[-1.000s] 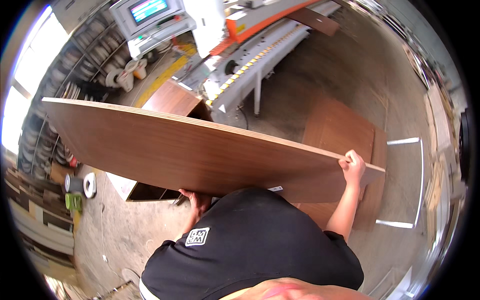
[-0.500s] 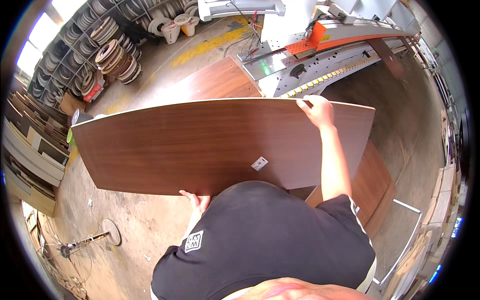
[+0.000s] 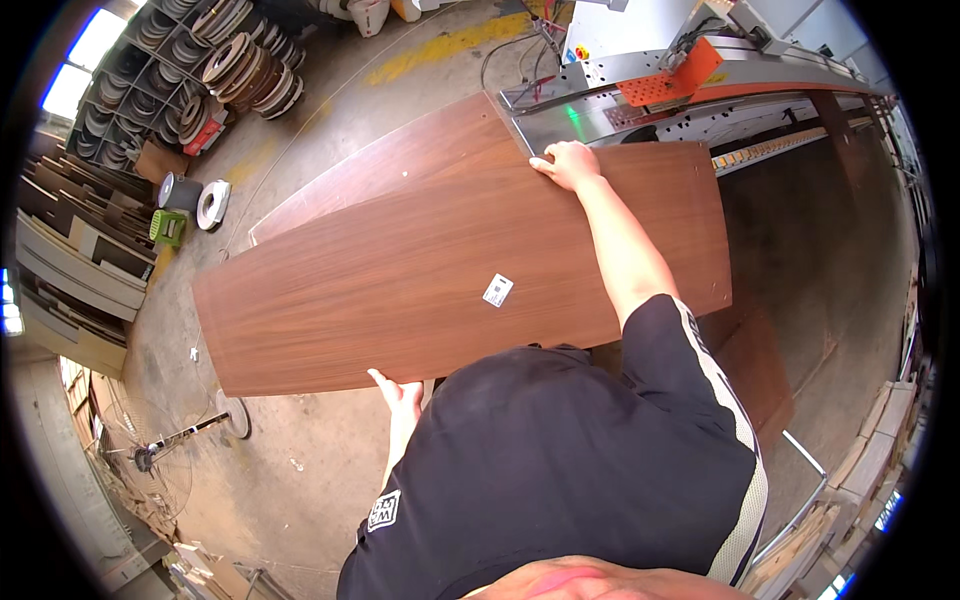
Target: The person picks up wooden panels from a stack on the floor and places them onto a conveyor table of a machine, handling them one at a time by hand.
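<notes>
A long brown wood-grain panel (image 3: pixel 400 290) spans the space in front of my body, with a small white label (image 3: pixel 497 290) stuck on its face. My right hand (image 3: pixel 570 165) grips the panel's far edge, right of its middle, with the fingers curled over that edge. At the near edge, my left hand (image 3: pixel 402 393) holds the panel from below, thumb on the rim; its other fingers are partly hidden. The panel's far side lies close to or over another brown panel (image 3: pixel 440 140) beyond it; whether they touch I cannot tell.
A machine with an orange perforated bracket (image 3: pixel 670 80) and a metal bed stands at the far right. Edge-band rolls (image 3: pixel 250 75) fill racks at the far left. A green crate (image 3: pixel 168 228), stacked boards (image 3: pixel 75 230) and a standing fan (image 3: pixel 150 455) are on the left. Another brown panel (image 3: pixel 750 370) lies lower right.
The panel has tipped flatter, its far edge moving away toward the machine and the other panel. My right hand has moved forward and left with it; my left hand stays at the near edge.
</notes>
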`<state>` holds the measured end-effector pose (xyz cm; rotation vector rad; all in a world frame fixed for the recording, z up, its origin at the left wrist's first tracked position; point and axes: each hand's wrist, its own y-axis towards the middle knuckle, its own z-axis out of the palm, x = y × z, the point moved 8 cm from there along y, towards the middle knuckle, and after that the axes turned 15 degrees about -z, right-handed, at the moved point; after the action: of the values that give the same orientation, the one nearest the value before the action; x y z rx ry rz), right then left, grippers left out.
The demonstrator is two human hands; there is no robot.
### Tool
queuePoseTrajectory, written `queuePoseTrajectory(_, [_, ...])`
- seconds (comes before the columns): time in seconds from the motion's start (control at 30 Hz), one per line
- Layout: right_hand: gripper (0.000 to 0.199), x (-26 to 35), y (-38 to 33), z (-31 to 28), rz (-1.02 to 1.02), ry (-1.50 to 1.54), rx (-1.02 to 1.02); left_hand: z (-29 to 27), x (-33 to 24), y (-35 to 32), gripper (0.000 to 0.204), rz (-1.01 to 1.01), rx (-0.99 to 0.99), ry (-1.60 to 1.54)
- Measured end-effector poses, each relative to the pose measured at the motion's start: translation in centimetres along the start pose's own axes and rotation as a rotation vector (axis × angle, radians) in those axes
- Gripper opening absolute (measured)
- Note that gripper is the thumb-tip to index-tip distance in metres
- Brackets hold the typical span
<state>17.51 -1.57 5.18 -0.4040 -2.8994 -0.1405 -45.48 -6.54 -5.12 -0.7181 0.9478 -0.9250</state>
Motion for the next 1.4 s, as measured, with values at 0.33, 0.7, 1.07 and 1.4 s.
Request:
queuePoseTrajectory(0.33, [0.034, 3.9, -12.9, -1.0, 0.028, 0.521, -0.128, 2.9, -0.9, 4.2, 0.054, -0.033, -0.158, -0.245])
queuePoseTrajectory(0.7, [0.056, -5.1, -30.2, 6.0, 1.103, 1.057, -0.267, -0.5, -0.5, 10.7, 0.056, -0.212, -0.143, -0.318])
queuePoseTrajectory(1.07, [0.062, -8.0, -29.0, 5.7, 0.945, 0.918, -0.265, 5.1, -0.8, 6.8, 0.057, 0.046, -0.395, -0.286])
queuePoseTrajectory(1.4, [0.061, -13.0, -30.0, 4.6, 0.983, 0.835, -0.393, 9.1, 3.8, 6.1, 0.056, -0.065, -0.417, -0.319])
